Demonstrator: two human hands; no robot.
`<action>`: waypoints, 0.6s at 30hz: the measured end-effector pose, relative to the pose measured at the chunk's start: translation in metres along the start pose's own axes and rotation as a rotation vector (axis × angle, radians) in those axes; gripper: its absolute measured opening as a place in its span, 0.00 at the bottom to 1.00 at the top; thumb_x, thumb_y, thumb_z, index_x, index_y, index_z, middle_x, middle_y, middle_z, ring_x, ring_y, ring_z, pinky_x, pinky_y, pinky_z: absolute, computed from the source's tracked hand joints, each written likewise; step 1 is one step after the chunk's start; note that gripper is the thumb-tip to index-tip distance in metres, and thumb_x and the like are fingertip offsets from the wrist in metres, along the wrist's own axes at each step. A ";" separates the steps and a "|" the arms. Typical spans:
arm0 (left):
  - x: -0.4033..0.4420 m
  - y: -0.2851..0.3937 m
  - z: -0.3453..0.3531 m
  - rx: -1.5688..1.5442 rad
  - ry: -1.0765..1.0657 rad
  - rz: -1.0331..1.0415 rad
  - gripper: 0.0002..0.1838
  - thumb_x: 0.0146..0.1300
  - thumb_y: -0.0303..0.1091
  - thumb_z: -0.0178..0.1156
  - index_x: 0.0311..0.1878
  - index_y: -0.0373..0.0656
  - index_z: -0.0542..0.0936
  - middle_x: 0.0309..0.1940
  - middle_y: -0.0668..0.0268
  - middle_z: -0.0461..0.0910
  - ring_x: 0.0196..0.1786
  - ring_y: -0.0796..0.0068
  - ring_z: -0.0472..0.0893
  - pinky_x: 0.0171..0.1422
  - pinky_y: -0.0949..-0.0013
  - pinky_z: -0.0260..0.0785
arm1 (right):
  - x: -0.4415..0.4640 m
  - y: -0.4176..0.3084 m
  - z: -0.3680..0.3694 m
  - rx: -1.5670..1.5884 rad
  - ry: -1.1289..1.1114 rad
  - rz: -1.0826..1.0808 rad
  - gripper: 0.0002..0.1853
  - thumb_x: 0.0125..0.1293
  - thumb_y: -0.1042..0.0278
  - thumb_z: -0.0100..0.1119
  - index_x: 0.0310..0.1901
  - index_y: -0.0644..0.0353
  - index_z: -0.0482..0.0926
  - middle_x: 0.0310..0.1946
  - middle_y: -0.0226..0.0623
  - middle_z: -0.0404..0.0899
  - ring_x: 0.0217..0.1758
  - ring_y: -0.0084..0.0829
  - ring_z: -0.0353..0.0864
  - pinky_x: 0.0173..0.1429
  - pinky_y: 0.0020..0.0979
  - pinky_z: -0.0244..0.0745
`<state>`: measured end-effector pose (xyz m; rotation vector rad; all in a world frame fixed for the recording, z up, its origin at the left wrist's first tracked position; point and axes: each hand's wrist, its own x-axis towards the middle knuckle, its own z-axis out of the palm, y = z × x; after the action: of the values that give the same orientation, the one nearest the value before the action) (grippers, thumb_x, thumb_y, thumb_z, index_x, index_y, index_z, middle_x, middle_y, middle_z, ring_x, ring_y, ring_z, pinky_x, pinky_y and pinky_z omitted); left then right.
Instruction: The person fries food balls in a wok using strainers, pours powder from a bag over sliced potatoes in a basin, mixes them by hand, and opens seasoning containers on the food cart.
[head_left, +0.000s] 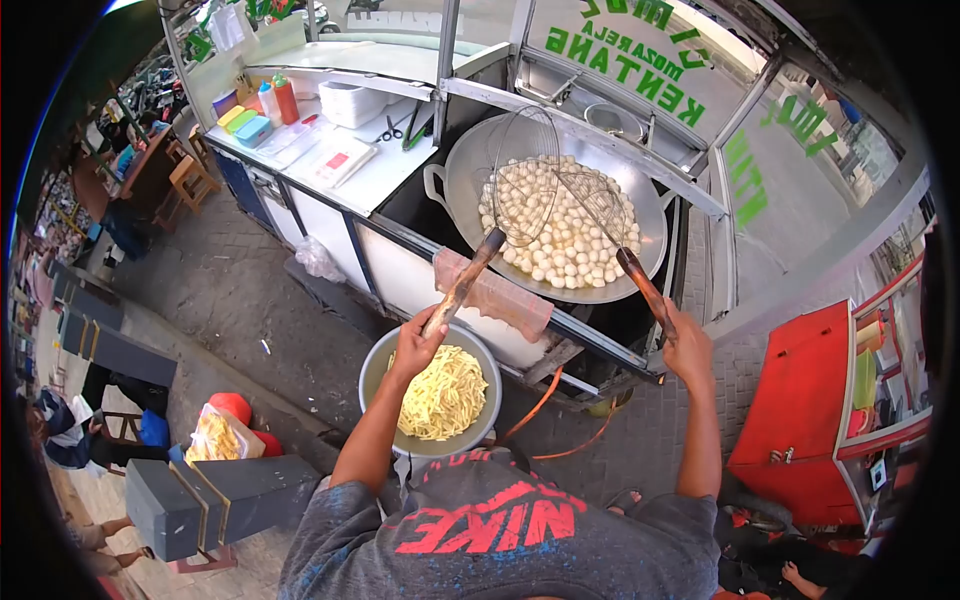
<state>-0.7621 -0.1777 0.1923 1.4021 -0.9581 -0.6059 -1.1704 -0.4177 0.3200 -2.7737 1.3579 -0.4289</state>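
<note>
My left hand (pixel 416 347) is closed around the wooden handle of a wire skimmer (pixel 466 279), whose round mesh head is raised over the wok's left side. In my right hand (pixel 688 347) is the darkened wooden handle of a second wire skimmer (pixel 647 292); its head reaches down among the pale balls. A large metal wok (pixel 463 172) holds many of these round, whitish balls (pixel 572 236) in liquid. Below my left hand, near my body, stands a wide bowl (pixel 371 384) heaped with pale yellow cut potato sticks (pixel 443 398).
A cloth (pixel 500 298) hangs over the cart's front edge. On the white counter lie scissors (pixel 391 129), squeeze bottles (pixel 285 100) and white containers (pixel 350 103). Glass panels (pixel 640 50) frame the wok. A red cabinet (pixel 795 400) stands right; dark benches (pixel 165 510) are left.
</note>
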 end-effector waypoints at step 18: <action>0.000 -0.006 -0.003 0.030 -0.008 0.052 0.23 0.64 0.32 0.63 0.59 0.31 0.75 0.35 0.71 0.79 0.33 0.88 0.71 0.36 0.80 0.64 | -0.004 0.002 -0.010 -0.036 -0.047 0.022 0.42 0.47 0.80 0.61 0.67 0.41 0.68 0.38 0.38 0.75 0.42 0.47 0.79 0.43 0.46 0.74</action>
<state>-0.7585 -0.1771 0.1872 1.3982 -1.0101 -0.5609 -1.1765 -0.4151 0.3285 -2.7752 1.3987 -0.3400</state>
